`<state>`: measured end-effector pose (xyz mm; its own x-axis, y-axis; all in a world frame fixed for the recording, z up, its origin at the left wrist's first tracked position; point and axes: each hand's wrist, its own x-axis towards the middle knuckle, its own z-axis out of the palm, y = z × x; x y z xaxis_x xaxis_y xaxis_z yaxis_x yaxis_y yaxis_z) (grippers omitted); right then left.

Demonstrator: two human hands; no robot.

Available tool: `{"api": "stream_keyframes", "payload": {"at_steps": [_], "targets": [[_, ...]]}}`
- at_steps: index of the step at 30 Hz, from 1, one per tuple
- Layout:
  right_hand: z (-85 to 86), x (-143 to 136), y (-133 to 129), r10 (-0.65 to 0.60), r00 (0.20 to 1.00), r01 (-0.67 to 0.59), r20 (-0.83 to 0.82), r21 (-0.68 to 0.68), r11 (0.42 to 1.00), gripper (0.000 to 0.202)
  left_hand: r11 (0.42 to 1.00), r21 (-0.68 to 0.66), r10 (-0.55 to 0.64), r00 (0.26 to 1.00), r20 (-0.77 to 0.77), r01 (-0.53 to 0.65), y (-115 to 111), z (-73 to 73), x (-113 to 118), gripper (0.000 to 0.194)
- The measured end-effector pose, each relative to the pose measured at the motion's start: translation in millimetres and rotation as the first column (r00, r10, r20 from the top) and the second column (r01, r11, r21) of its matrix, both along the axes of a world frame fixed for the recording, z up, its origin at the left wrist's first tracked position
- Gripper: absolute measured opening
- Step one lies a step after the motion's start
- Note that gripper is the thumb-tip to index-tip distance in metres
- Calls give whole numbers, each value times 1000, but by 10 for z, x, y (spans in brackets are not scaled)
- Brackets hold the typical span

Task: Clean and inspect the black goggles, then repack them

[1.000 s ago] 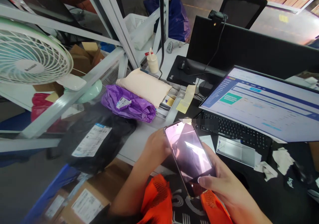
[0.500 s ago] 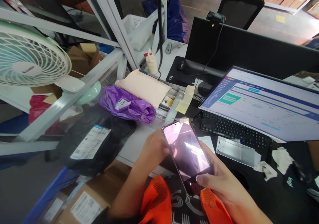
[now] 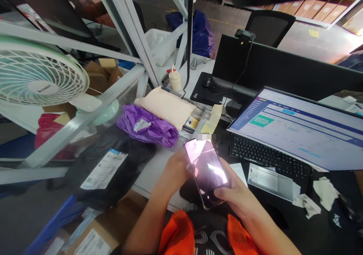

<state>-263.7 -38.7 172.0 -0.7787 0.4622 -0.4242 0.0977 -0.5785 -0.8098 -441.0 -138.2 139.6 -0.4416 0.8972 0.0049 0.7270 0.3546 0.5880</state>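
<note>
A smartphone (image 3: 205, 164) with a glossy, reflecting screen is held between my two hands in front of my chest. My left hand (image 3: 179, 166) grips its upper left edge, with most of the fingers hidden behind it. On the lower right side, my right hand (image 3: 234, 187) is wrapped round the phone, its thumb lying over the lower part of the screen. Bright reflections hide whatever the screen displays. Beyond the phone are a purple plastic parcel (image 3: 146, 125) and a cream padded parcel (image 3: 167, 105).
On the right stand a lit monitor (image 3: 300, 130), a keyboard (image 3: 269, 156), a clear tray (image 3: 270, 181) and crumpled paper (image 3: 326, 192). A fan (image 3: 42, 85) and metal frame (image 3: 82, 113) occupy the left. Below are a black labelled parcel (image 3: 133, 160) and a cardboard box (image 3: 113, 221).
The view has tilted up slightly, so the desk items sit lower. The phone has tipped and its lower end appears higher. My right thumb has come further over the screen.
</note>
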Motion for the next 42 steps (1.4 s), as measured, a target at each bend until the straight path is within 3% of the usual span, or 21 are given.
{"api": "stream_keyframes", "payload": {"at_steps": [8, 13, 21, 42], "targets": [[-91, -160, 106, -19, 999, 20, -47, 2, 1000, 74, 998, 33, -59, 997, 58, 58, 104, -171, -152, 35], [-91, -163, 94, -34, 995, 36, -93, 21, 999, 73, 999, 33, -32, 999, 38, 30, 162, -121, -143, 38], [-80, -192, 84, -73, 997, 72, -35, -31, 997, 75, 999, 31, 8, 999, 35, -10, 200, -79, -107, 37], [-27, -238, 192, -152, 985, 151, -84, -28, 988, 73, 996, 57, -69, 998, 6, 68, 332, -18, -171, 42]]}}
